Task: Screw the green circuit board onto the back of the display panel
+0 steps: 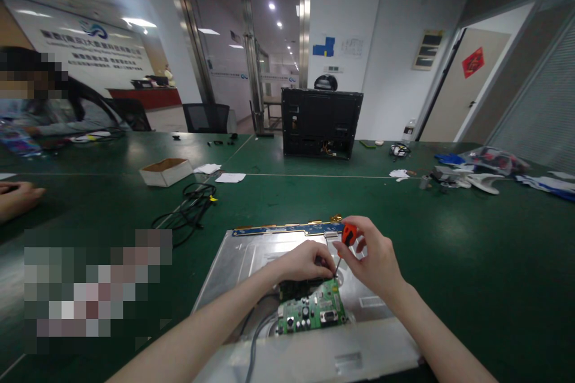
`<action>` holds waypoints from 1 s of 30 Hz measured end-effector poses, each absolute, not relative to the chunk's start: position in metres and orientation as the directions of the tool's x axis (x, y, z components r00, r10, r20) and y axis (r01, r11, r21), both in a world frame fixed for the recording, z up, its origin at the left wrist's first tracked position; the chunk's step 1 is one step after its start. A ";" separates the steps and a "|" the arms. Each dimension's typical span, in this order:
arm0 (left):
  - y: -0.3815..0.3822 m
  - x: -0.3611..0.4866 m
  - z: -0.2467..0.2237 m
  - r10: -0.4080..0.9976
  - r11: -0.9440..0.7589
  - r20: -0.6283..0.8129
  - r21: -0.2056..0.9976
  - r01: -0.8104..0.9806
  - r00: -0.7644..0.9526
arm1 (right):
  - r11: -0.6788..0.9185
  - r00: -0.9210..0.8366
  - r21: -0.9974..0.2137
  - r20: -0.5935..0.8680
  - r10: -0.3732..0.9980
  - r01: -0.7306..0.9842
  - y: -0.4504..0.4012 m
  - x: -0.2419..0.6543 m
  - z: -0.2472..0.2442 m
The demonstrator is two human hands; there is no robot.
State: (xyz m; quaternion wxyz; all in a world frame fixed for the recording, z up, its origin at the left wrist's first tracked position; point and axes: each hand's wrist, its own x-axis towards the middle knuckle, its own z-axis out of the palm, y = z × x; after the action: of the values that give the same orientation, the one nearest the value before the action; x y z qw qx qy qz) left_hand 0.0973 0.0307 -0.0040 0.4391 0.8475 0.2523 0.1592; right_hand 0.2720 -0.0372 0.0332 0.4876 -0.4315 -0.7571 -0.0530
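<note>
A screwdriver with an orange and black handle (349,234) is gripped in my right hand (377,257). Its shaft slants down to the upper right corner of a green circuit board (314,309). My left hand (308,260) has its fingers pinched together close to the screwdriver tip; whatever they hold, if anything, is hidden. The board sits on the metal back of a flat display panel (372,335), which lies in front of me. A narrow blue circuit strip (287,229) runs along the panel's far edge. A grey cable (253,347) passes left of the board.
Black cables (191,209) lie left of the panel, near an open cardboard box (166,172). A black display housing (321,122) stands at the back. Plastic bags (494,161) and assorted parts lie far right. Another person's hand (20,200) rests at the left.
</note>
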 end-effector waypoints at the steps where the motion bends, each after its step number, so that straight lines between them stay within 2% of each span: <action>1: 0.031 0.097 -0.004 0.569 -0.488 0.047 0.823 0.292 0.821 | 0.634 -0.153 -0.334 0.795 0.587 0.698 -0.036 0.272 0.033; 8: 0.030 0.097 -0.002 0.576 -0.496 0.043 0.812 0.307 0.816 | 0.612 -0.126 -0.289 0.829 0.544 0.736 -0.037 0.270 0.036; 17: 0.030 0.097 -0.002 0.574 -0.496 0.042 0.813 0.306 0.817 | 0.681 -0.144 -0.321 0.834 0.533 0.659 -0.037 0.270 0.036; 22: 0.030 0.097 -0.002 0.577 -0.494 0.037 0.811 0.312 0.816 | 0.670 -0.119 -0.312 0.849 0.515 0.673 -0.037 0.271 0.033; 30: 0.030 0.097 -0.004 0.577 -0.492 0.038 0.814 0.310 0.816 | 0.624 -0.122 -0.360 0.795 0.594 0.694 -0.039 0.270 0.034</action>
State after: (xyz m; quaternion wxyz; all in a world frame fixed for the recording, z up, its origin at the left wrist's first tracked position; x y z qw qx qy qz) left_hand 0.0967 0.0305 -0.0038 0.4313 0.8496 0.2609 0.1549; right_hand 0.2702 -0.0394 0.0340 0.5036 -0.4307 -0.7473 -0.0495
